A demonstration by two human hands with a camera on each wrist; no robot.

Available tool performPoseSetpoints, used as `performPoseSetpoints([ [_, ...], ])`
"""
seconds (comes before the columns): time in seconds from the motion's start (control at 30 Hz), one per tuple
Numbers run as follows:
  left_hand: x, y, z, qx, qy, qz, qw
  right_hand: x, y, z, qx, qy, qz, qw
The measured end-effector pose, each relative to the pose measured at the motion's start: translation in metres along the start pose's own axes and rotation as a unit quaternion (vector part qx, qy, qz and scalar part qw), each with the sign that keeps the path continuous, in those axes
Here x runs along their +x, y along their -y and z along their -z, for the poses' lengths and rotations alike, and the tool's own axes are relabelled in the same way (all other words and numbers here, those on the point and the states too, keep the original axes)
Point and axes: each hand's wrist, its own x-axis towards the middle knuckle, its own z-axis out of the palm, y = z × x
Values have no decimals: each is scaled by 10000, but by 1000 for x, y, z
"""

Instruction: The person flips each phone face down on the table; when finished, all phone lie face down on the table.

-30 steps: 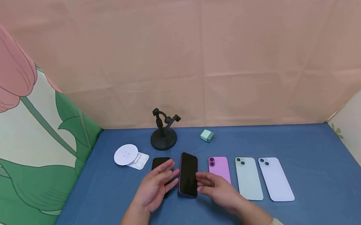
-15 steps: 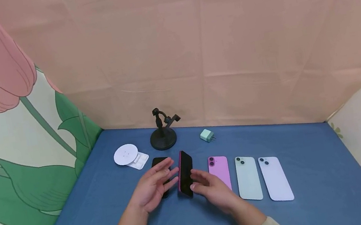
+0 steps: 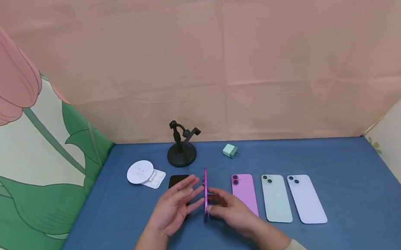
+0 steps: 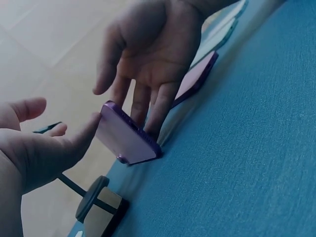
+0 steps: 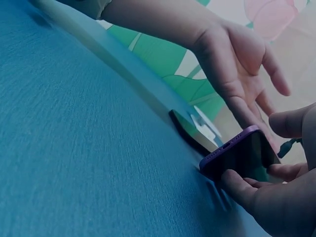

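A magenta-edged smartphone (image 3: 206, 192) stands nearly upright on its long side between my hands. Its pinkish back faces my left hand (image 3: 175, 205), whose spread, fairly straight fingers reach the phone; in the left wrist view, one fingertip touches its corner. On the dark-screen side is my right hand (image 3: 234, 211), with fingertips resting against the glass in the right wrist view and the thumb apart from the fingers. Neither hand is wrapped round the phone. A black phone (image 3: 177, 179) lies partly hidden beneath my left hand. Just beyond my right hand lies a pink phone (image 3: 245, 190), back up.
A pale green phone (image 3: 277, 200) and a white phone (image 3: 307, 200) lie farther right. At the back are a black stand (image 3: 181, 154) and a mint charger plug (image 3: 230, 151). A white disc (image 3: 139, 171) overlaps a white tray (image 3: 155, 179) on the left. Blue cloth (image 3: 352, 188) covers the table.
The magenta-edged phone has turned from a tilted screen-up position to nearly edge-on, its screen swinging away leftward. My right hand has moved left with it; my left hand has hardly shifted.
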Motion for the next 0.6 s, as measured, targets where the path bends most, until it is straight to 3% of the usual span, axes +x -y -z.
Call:
performPoseSetpoints([
  [0.33, 2, 3, 1, -42, 140, 107, 9998, -3, 4, 3, 55, 2, 75, 10000],
  [0.6, 6, 8, 7, 146, -51, 202, 9997, -7, 11, 5, 115, -3, 168, 9998],
])
